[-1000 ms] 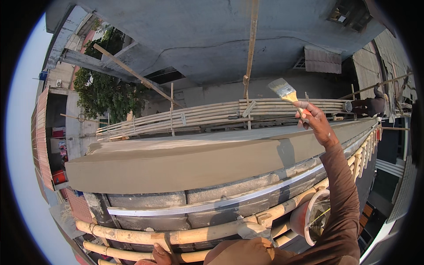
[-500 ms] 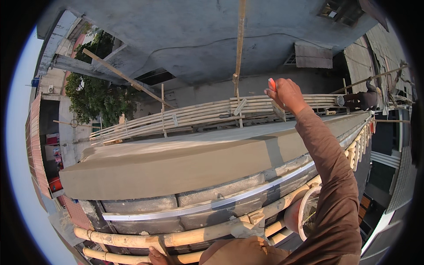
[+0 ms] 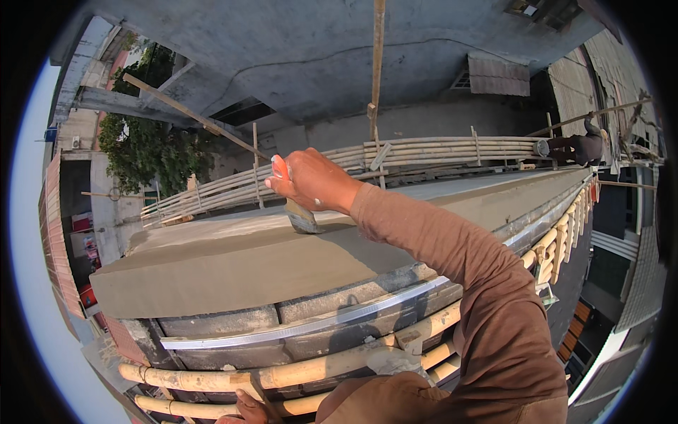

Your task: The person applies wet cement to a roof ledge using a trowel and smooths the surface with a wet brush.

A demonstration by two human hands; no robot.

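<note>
My right hand [image 3: 313,180] is closed around the orange handle of a flat brush [image 3: 303,218], seen in part below my fist. The brush's grey end meets the upper edge of a long ledge [image 3: 233,275] covered in smooth wet-looking grey mortar. My arm stretches across from the lower right in a brown sleeve. Low in the picture, my left hand [image 3: 248,410] is wrapped at the lower bamboo pole [image 3: 191,408], beside a wooden piece; most of its fingers are hidden. A straight silvery metal strip [image 3: 304,326] runs along the wall below the ledge.
An upper bamboo pole [image 3: 311,370] crosses in front of me, with a grey-crusted thing [image 3: 395,362] on it. Beyond the ledge stands a bamboo scaffold rail [image 3: 452,150]. Another person [image 3: 586,147] bends by a bucket [image 3: 541,148] at the far right. The ground lies well below.
My right hand has swung left and nearer with the brush, bringing it down to the ledge. My forearm now covers the bucket that showed at lower right. The left hand stays by the poles.
</note>
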